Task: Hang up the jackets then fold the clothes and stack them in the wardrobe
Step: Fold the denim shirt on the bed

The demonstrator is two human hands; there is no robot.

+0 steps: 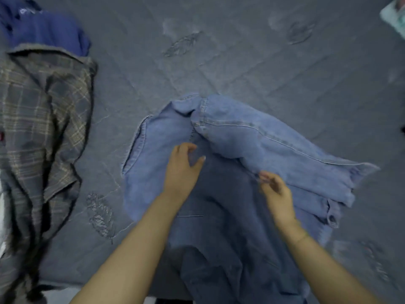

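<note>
A light blue denim jacket [252,154] lies crumpled on the grey quilted bed cover [241,51], one sleeve folded across to the right. My left hand [183,170] hovers over the jacket's middle with fingers spread, thumb and fingers apart, holding nothing. Over the jacket's front edge, my right hand [276,187] has its fingertips pinched together; blur hides whether cloth is in the pinch. Both forearms reach in from the bottom of the view.
A grey plaid garment [41,128] lies in a heap at the left edge, with a dark blue garment [43,29] behind it at the top left. A pale green item [394,16] shows at the top right corner.
</note>
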